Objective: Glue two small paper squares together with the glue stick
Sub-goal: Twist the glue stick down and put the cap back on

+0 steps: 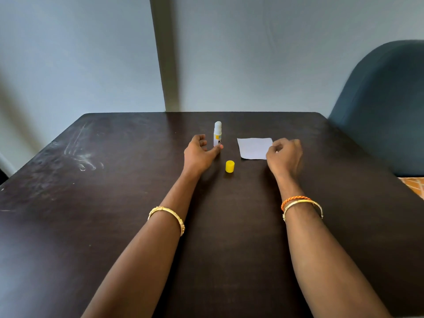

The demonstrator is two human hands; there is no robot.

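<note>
Fingers (202, 140) of the left hand (199, 154) are curling loosely open just left of the glue stick (217, 134), thumb tip touching its base, nothing gripped. The stick is standing upright, uncapped, on the table (114, 180), its yellow cap (230, 166) sitting just nearer the person. Right of the stick, the paper (253, 148) is lying flat; the right hand (284, 157) is resting half-curled over its right edge, grip unclear.

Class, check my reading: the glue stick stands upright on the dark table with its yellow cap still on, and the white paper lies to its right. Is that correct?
Not quite: the cap is off. The head view shows the yellow cap standing by itself on the table, nearer the person than the glue stick, whose white tip is bare. The rest holds: the stick stands upright and the white paper lies to its right.
</note>
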